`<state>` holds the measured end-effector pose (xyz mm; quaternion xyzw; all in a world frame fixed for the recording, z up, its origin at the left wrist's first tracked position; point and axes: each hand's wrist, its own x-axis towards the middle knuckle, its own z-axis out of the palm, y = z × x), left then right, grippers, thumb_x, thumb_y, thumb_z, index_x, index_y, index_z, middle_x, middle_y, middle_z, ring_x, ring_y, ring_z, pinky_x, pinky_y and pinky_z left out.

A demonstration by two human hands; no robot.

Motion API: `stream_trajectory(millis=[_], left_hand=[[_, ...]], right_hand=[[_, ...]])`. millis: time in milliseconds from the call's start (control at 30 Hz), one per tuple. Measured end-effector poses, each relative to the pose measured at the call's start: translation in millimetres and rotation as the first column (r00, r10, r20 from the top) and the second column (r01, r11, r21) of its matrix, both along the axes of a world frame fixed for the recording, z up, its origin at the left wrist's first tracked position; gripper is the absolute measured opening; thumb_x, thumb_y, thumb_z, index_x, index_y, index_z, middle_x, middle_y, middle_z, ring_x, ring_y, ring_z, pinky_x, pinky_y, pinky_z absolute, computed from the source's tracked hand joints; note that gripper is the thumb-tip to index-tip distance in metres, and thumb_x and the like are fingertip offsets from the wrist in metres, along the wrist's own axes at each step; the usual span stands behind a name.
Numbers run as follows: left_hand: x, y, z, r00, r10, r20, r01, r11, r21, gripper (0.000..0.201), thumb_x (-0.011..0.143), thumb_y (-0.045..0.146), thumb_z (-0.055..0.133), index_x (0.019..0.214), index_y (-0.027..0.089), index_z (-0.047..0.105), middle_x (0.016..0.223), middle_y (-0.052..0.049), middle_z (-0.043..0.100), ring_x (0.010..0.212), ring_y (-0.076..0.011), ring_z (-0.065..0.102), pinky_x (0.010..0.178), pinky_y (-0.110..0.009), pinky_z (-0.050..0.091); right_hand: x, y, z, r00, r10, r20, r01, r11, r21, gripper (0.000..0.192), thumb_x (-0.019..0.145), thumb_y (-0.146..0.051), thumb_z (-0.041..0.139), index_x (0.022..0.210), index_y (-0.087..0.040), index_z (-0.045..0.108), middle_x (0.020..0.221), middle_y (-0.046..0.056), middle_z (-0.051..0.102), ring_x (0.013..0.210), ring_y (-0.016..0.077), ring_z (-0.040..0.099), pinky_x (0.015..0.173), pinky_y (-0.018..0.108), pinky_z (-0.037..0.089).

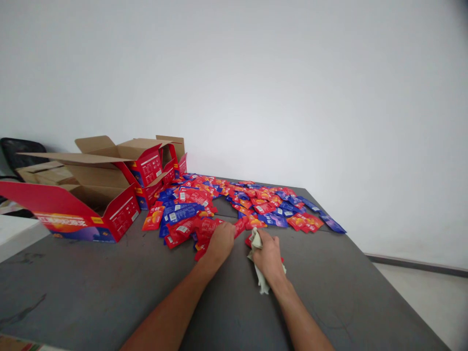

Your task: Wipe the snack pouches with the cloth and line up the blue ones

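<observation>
My left hand [221, 241] is closed on a red packet [240, 226] at the near edge of a loose pile of red and blue packets. More red packets [205, 230] lie against its left side. My right hand [268, 254] grips a crumpled pale cloth [262, 279] just above the table. Parts of another red packet show beneath the cloth and hand, mostly covered, so I cannot tell whether the hand holds it too. Blue packets [183, 212] with printed labels lie left of the left hand.
Open red cardboard boxes [122, 214] stand along the left of the grey table [120, 287]. Further packets [305, 221] spread toward the back right, near the table's right edge. A white wall [278, 97] rises behind. A black chair [24, 148] is at far left.
</observation>
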<state>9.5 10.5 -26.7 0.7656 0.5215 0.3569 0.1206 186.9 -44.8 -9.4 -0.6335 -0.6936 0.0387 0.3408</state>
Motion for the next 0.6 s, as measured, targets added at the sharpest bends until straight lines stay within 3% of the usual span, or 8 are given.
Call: stream_trajectory(millis=[100, 200, 300, 367, 467, 600], left_hand=[[-4.2, 0.3, 4.9, 0.921, 0.040, 0.387, -0.001, 0.995, -0.102, 0.030, 0.095, 0.029, 0.042, 0.082, 0.018, 0.066, 0.079, -0.005, 0.065, 0.077, -0.0199, 0.057, 0.076, -0.032, 0.041], [-3.5, -3.3, 8.4, 0.672, 0.061, 0.738, 0.187, 0.950, -0.248, 0.020, 0.088, 0.029, 0.053, 0.094, 0.017, 0.068, 0.084, -0.004, 0.068, 0.077, -0.0184, 0.059, 0.072, -0.029, 0.044], [-2.7, -7.4, 11.4, 0.348, 0.157, 0.924, 0.495, 0.806, -0.324, 0.038, 0.079, 0.025, 0.062, 0.116, 0.017, 0.064, 0.091, -0.006, 0.071, 0.072, -0.0169, 0.062, 0.068, -0.028, 0.046], [-4.1, -10.0, 13.3, 0.221, 0.184, 0.958, 0.647, 0.707, -0.285, 0.048, 0.076, 0.021, 0.065, 0.124, 0.015, 0.062, 0.096, -0.009, 0.072, 0.074, -0.0175, 0.065, 0.070, -0.029, 0.048], [-6.1, -14.7, 15.9, 0.162, 0.144, 0.976, 0.754, 0.621, -0.216, 0.051, 0.074, 0.015, 0.066, 0.125, 0.013, 0.064, 0.109, -0.015, 0.071, 0.083, -0.0206, 0.068, 0.075, -0.031, 0.049], [-2.7, -22.7, 19.1, 0.166, 0.083, 0.983, 0.826, 0.533, -0.185, 0.059, 0.070, 0.007, 0.066, 0.128, 0.016, 0.063, 0.126, -0.016, 0.065, 0.094, -0.0255, 0.068, 0.080, -0.037, 0.051]], right_hand=[[-3.5, -1.9, 3.0, 0.991, 0.108, -0.085, -0.098, 0.988, 0.117, 0.061, 0.071, 0.002, 0.047, 0.128, -0.016, 0.058, 0.120, 0.009, 0.067, 0.105, 0.0238, 0.057, 0.092, 0.035, 0.040], [-13.7, -6.8, 1.8, 0.968, 0.227, -0.108, -0.204, 0.960, 0.191, 0.067, 0.073, 0.002, 0.047, 0.136, -0.020, 0.055, 0.132, 0.009, 0.060, 0.114, 0.0252, 0.052, 0.099, 0.039, 0.042], [-26.7, -11.3, -2.3, 0.936, 0.340, -0.092, -0.317, 0.927, 0.200, 0.069, 0.072, 0.001, 0.050, 0.135, -0.024, 0.057, 0.132, 0.010, 0.055, 0.119, 0.0256, 0.049, 0.102, 0.041, 0.042], [-31.6, -12.0, -4.5, 0.928, 0.362, -0.087, -0.343, 0.922, 0.183, 0.069, 0.072, 0.001, 0.052, 0.135, -0.027, 0.058, 0.128, 0.010, 0.054, 0.117, 0.0254, 0.049, 0.100, 0.041, 0.044], [-26.9, -8.8, -4.8, 0.953, 0.282, -0.109, -0.258, 0.947, 0.191, 0.067, 0.073, 0.001, 0.050, 0.134, -0.027, 0.058, 0.124, 0.010, 0.054, 0.112, 0.0255, 0.050, 0.097, 0.041, 0.046], [-8.2, -1.6, -1.4, 0.983, 0.120, -0.142, -0.083, 0.967, 0.241, 0.064, 0.078, -0.001, 0.047, 0.137, -0.023, 0.056, 0.126, 0.012, 0.051, 0.115, 0.0279, 0.047, 0.101, 0.046, 0.043]])
